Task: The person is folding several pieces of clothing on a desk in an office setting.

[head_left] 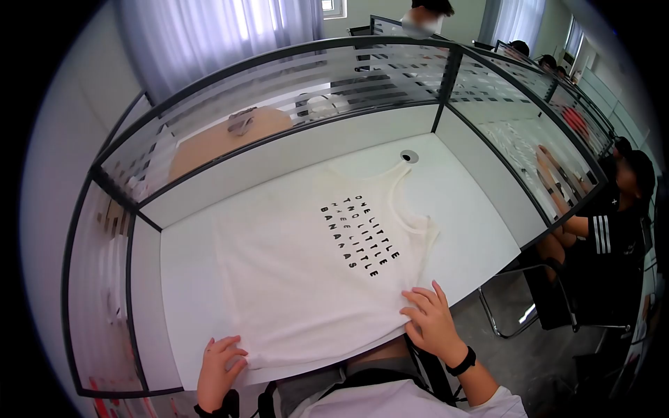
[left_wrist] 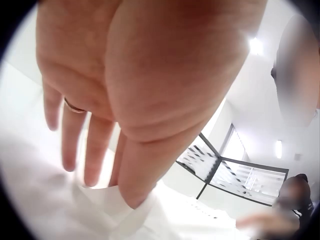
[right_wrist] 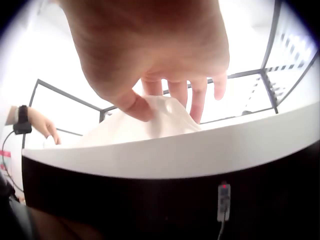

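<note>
A white sleeveless top (head_left: 293,279) with rows of black lettering lies spread on the white desk (head_left: 481,209). Its neckline and shoulder straps point to the far right. At the near left corner of the fabric, my left hand (head_left: 221,366) pinches the edge between thumb and fingers. The left wrist view shows the thumb against a fold of the cloth (left_wrist: 125,220), and a ring on one finger. My right hand (head_left: 432,320) holds the near right edge by the armhole side. In the right wrist view its thumb and fingers pinch a raised bit of cloth (right_wrist: 167,117).
Dark-framed partition panels (head_left: 293,150) with striped glass enclose the desk's back and sides. A round cable hole (head_left: 409,157) sits at the far edge. Past the right panel, a seated person (head_left: 613,216) works, with a chair (head_left: 550,299) close by.
</note>
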Tool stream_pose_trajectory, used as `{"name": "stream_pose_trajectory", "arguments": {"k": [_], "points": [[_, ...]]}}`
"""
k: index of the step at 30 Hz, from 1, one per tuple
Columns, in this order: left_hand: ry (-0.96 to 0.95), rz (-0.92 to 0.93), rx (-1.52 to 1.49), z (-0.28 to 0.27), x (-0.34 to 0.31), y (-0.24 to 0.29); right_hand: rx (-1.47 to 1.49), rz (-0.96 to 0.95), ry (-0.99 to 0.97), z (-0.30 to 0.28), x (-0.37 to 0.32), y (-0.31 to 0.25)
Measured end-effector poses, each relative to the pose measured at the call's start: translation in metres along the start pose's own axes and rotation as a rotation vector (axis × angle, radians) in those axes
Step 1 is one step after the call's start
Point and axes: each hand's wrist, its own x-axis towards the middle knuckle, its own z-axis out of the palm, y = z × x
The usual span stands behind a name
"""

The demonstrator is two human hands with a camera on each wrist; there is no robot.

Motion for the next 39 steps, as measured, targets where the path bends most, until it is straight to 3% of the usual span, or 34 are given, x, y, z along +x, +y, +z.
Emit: {"name": "stream_pose_trajectory", "arguments": {"k": [4,7,8,12,15,17,20,23,24,25,27,29,31,34,37,39], "points": [[0.102,0.101,0.05,0.003,0.005,0.032,0.127,0.0,-0.055,-0.002,-0.006,-0.004],[0.129,-0.015,-0.089,0.008,0.013,0.031,0.176,-0.013,-0.063,-0.001,-0.014,0.001],[0.214,0.042,-0.022,0.012,0.016,0.025,0.195,-0.005,-0.051,0.0,-0.016,0.004],[0.108,0.138,-0.109,0.018,0.02,0.042,0.235,-0.02,-0.029,-0.003,-0.012,0.006],[0.004,0.079,-0.103,0.033,0.007,0.052,0.276,-0.018,-0.058,0.002,-0.013,0.0],[0.039,0.171,-0.043,0.037,0.0,0.055,0.24,-0.057,-0.056,0.002,-0.012,0.003],[-0.139,-0.031,-0.041,0.035,-0.012,0.056,0.374,0.04,-0.079,-0.006,-0.01,0.015],[-0.232,-0.118,-0.06,0.014,-0.012,0.058,0.273,0.126,0.034,-0.034,0.013,0.058],[-0.132,-0.13,-0.034,0.012,-0.01,0.058,0.298,0.239,-0.051,-0.045,0.023,0.081],[-0.134,-0.12,-0.032,0.009,-0.006,0.053,0.324,0.351,-0.134,-0.054,0.034,0.106],[0.088,-0.026,0.134,0.004,0.007,0.039,0.181,0.354,-0.142,-0.055,0.061,0.157],[0.155,0.054,0.109,0.0,0.027,0.031,0.25,0.342,0.038,-0.037,0.093,0.185],[0.216,0.119,0.035,0.005,0.047,0.032,0.419,0.439,0.038,-0.014,0.114,0.209],[0.259,0.264,0.281,0.017,0.058,0.046,0.325,0.521,-0.14,-0.011,0.123,0.21],[0.178,0.285,0.2,0.015,0.06,0.069,0.35,0.595,-0.033,-0.024,0.108,0.201],[0.164,0.315,0.185,0.012,0.058,0.089,0.278,0.573,0.208,-0.035,0.084,0.199]]}}
